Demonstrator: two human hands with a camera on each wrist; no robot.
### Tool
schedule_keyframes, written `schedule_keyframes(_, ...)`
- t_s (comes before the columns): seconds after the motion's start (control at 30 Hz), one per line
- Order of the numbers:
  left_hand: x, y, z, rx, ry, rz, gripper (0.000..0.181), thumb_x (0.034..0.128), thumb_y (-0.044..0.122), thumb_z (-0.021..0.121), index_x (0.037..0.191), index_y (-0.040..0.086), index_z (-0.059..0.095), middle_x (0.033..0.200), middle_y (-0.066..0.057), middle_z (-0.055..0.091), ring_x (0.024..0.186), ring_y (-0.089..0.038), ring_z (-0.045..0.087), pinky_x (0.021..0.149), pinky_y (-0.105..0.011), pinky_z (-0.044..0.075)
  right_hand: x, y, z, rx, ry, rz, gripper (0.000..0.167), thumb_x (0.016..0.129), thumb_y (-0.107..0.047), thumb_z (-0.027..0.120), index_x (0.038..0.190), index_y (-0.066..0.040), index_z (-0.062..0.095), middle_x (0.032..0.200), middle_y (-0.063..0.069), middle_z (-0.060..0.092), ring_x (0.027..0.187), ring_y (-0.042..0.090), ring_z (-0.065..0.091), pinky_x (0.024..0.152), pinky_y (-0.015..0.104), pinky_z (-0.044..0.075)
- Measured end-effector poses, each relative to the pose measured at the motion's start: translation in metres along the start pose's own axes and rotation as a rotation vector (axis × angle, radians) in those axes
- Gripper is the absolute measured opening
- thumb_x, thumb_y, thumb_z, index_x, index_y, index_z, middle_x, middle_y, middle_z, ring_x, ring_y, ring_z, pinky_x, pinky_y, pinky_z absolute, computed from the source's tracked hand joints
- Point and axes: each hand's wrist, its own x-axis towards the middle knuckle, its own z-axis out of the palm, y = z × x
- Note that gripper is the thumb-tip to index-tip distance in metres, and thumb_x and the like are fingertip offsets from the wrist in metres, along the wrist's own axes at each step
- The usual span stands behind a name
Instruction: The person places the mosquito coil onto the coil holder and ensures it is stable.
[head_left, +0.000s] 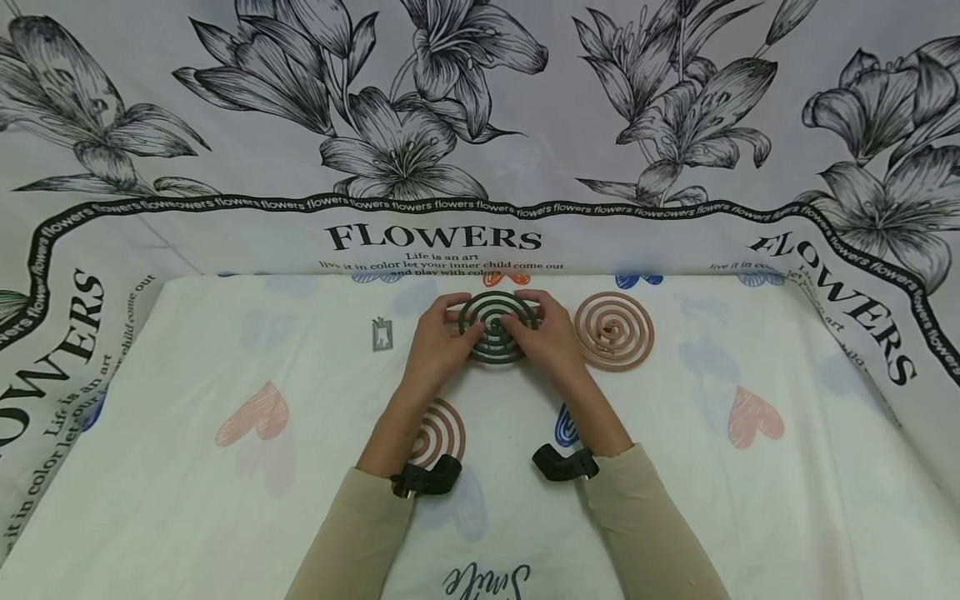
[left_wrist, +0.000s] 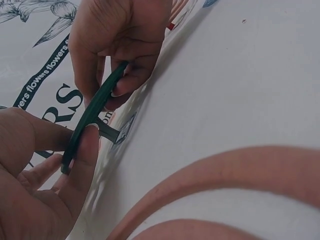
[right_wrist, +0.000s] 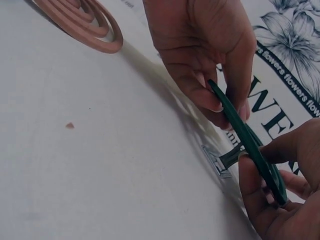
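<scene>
A green mosquito coil [head_left: 495, 325] is held between both hands at the table's far middle. My left hand [head_left: 441, 346] pinches its left side, thumb on the near face and fingers around the edge. My right hand [head_left: 553, 340] pinches the right side likewise, its thumb near the centre. Seen edge-on in the left wrist view, the coil is tilted and raised off the cloth. A thin metal stand [right_wrist: 229, 157] reaches from the coil's middle to a flat base on the table. How they join is hidden by a thumb.
Right of the hands lies a brown mosquito coil [head_left: 643, 333]. Another brown coil [head_left: 453, 429] lies partly under the left forearm. A flat metal stand [head_left: 382, 334] lies to the left. A small brown fragment [right_wrist: 69, 125] rests on the white printed tablecloth [head_left: 187, 350].
</scene>
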Motion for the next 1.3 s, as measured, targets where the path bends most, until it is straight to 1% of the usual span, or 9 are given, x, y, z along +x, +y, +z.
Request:
schedule_keyframes(0.1, -0.0004, 0.0004, 0.0006, -0.001, -0.002, 0.002, 0.052, 0.0993, 0.015, 0.073, 0.148, 0.014, 0.057, 0.13, -0.016, 0.07, 0.102, -0.03, 0.077, 0.069, -0.022, 0.058, -0.0006, 0.0006, -0.0006, 0.003, 0.003, 0.0, 0.05, 0.098, -0.031, 0.075, 0.145, -0.021, 0.061, 0.12, 0.016, 0.071, 0.108, 0.027, 0.064, 0.087, 0.033, 0.048)
schedule_keyframes(0.17, -0.0007, 0.0011, 0.0007, -0.002, -0.002, 0.006, 0.052, 0.0992, 0.015, 0.073, 0.149, 0.013, 0.056, 0.13, -0.017, 0.07, 0.102, -0.031, 0.077, 0.07, -0.023, 0.058, -0.0008, 0.0007, -0.0006, 0.014, 0.005, 0.001, 0.05, 0.098, -0.031, 0.075, 0.144, -0.021, 0.061, 0.12, 0.016, 0.071, 0.107, 0.027, 0.064, 0.087, 0.033, 0.048)
schedule_keyframes(0.4, -0.0023, 0.0025, -0.0002, -0.016, -0.004, 0.008, 0.053, 0.0995, 0.014, 0.072, 0.15, 0.014, 0.055, 0.132, -0.017, 0.07, 0.099, -0.03, 0.078, 0.069, -0.023, 0.059, 0.0007, 0.0003, 0.0009, 0.064, 0.005, -0.009, 0.051, 0.098, -0.029, 0.076, 0.145, -0.019, 0.06, 0.128, 0.016, 0.069, 0.115, 0.028, 0.066, 0.096, 0.039, 0.054)
schedule_keyframes(0.5, -0.0024, 0.0025, -0.0007, -0.019, -0.002, 0.008, 0.053, 0.0996, 0.015, 0.072, 0.15, 0.014, 0.055, 0.131, -0.017, 0.07, 0.098, -0.029, 0.078, 0.067, -0.023, 0.059, 0.0003, -0.0009, 0.0011, 0.074, 0.002, -0.007, 0.051, 0.098, -0.028, 0.076, 0.145, -0.019, 0.059, 0.127, 0.016, 0.069, 0.115, 0.029, 0.066, 0.096, 0.039, 0.054)
schedule_keyframes(0.73, -0.0007, 0.0028, 0.0001, -0.086, -0.018, 0.025, 0.052, 0.1006, 0.013, 0.071, 0.15, 0.015, 0.054, 0.133, -0.017, 0.069, 0.1, -0.031, 0.078, 0.065, -0.032, 0.064, -0.0004, -0.0049, -0.0009, 0.088, 0.011, -0.009, 0.052, 0.098, -0.027, 0.075, 0.146, -0.018, 0.059, 0.122, 0.015, 0.069, 0.11, 0.027, 0.067, 0.091, 0.036, 0.055)
schedule_keyframes(0.9, 0.0001, 0.0029, 0.0012, -0.053, 0.014, 0.038, 0.051, 0.0997, 0.013, 0.072, 0.148, 0.015, 0.057, 0.132, -0.016, 0.07, 0.099, -0.029, 0.078, 0.066, -0.025, 0.06, -0.0009, -0.006, -0.0016, 0.072, 0.009, 0.004, 0.052, 0.097, -0.027, 0.074, 0.146, -0.019, 0.058, 0.117, 0.015, 0.068, 0.106, 0.025, 0.066, 0.087, 0.031, 0.053)
schedule_keyframes(1.0, 0.0001, 0.0034, 0.0017, -0.038, 0.029, 0.034, 0.05, 0.0995, 0.013, 0.073, 0.147, 0.015, 0.058, 0.131, -0.015, 0.07, 0.1, -0.028, 0.077, 0.068, -0.022, 0.057, -0.001, -0.0059, -0.0014, 0.05, 0.007, 0.01, 0.052, 0.097, -0.028, 0.074, 0.147, -0.019, 0.058, 0.116, 0.014, 0.068, 0.104, 0.025, 0.065, 0.085, 0.03, 0.051)
schedule_keyframes(1.3, -0.0005, 0.0035, 0.0018, -0.046, 0.028, 0.02, 0.049, 0.0996, 0.013, 0.072, 0.146, 0.015, 0.059, 0.131, -0.016, 0.071, 0.104, -0.029, 0.078, 0.073, -0.023, 0.059, -0.001, -0.0046, 0.0003, 0.027, 0.013, 0.001, 0.052, 0.097, -0.026, 0.074, 0.146, -0.018, 0.059, 0.109, 0.013, 0.067, 0.099, 0.024, 0.064, 0.081, 0.027, 0.049)
